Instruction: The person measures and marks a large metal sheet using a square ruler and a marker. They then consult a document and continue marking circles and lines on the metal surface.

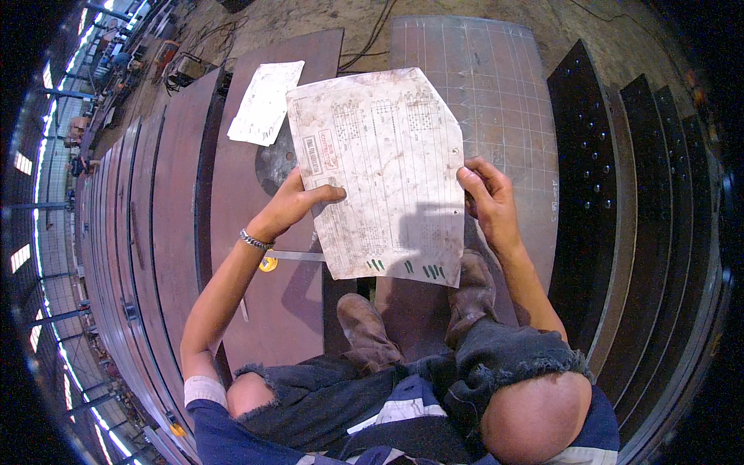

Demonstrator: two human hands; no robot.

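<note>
Both my hands hold up a smudged paper drawing [387,178] covered in fine printed lines, with stamps on its left part and green marks along the bottom edge. My left hand [298,200] grips its left edge, thumb on the front and fingers hidden behind the sheet. At the right edge, my right hand [490,195] pinches the paper between thumb and curled fingers. Beyond my left hand, a small stack of white papers [266,105] lies on a brown steel plate [267,310]. A yellow tape measure [268,262] rests by my left wrist, near a metal strip [298,255] partly under the drawing.
Under the drawing's far side lies a steel plate [504,93] marked with a chalk grid. Dark plates with drilled holes [589,194] stand at the right, with more plates beyond. Long steel plates [178,178] line the left. My boots [364,329] are between the plates. Cables [377,35] cross the floor.
</note>
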